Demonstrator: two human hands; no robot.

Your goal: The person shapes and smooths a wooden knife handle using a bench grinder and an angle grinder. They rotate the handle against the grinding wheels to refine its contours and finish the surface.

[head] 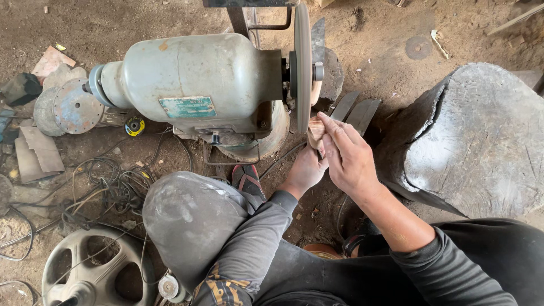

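Well to the left of your grip, a grey spoked wheel cover (93,272) lies on the dirt floor with a tangle of dark cables (107,190) above it, and beyond those sit a rusty blue-grey metal disc (76,107) and flat scraps of cardboard (38,150). Closer in on that side stands the pale grey-green bench grinder motor (192,85), its shaft carrying a thin grey grinding disc (302,68) seen edge-on, directly above your grip. Your dust-covered grey knee (190,218) is raised below the motor, left of both hands. Your left hand (307,169) comes up from below and is closed around the lower part of a small light-brown wooden piece (315,131). Your right hand (347,156) wraps the same piece from the right side, fingers extended along it toward the disc. The wooden piece is held between both hands, its upper end at the lower edge of the grinding disc; whether it touches the disc cannot be told. Just above and to the right of your grip, two dark flat metal blades (354,110) lie on the ground. Further right of the grip sits a large grey cracked tree-stump block (476,139).
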